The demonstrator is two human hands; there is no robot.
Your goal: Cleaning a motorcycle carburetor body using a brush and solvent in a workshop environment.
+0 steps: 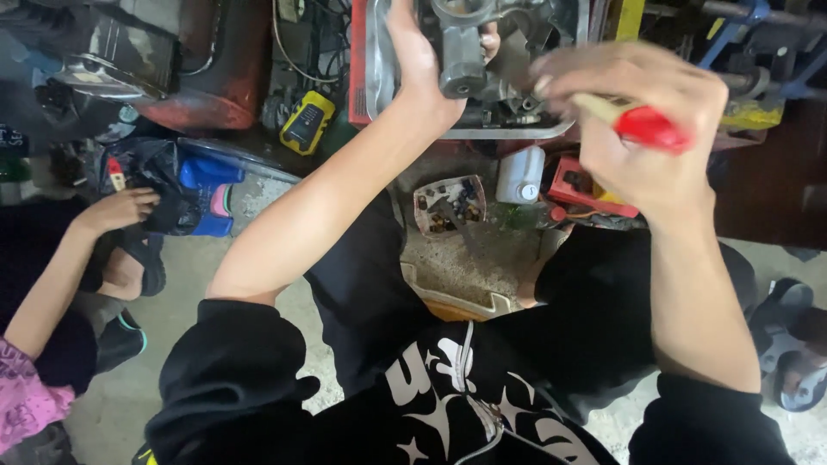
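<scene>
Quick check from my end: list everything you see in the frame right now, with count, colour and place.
metal engine part: one, grey, in the tray at top centre, gripped by the left hand
metal tray: one, silver, top centre
red-handled tool: one, red and cream, blurred, in the right hand
small tray of bolts: one, pale, on the floor below the metal tray
plastic bottle: one, white, right of the small tray
yellow device: one, yellow and black, top left of centre
blue container: one, blue, left
another person's hand: one, at left, on a black bag
sandalled foot: one, right edge
left hand: on the engine part
right hand: closed around the tool handle
</scene>
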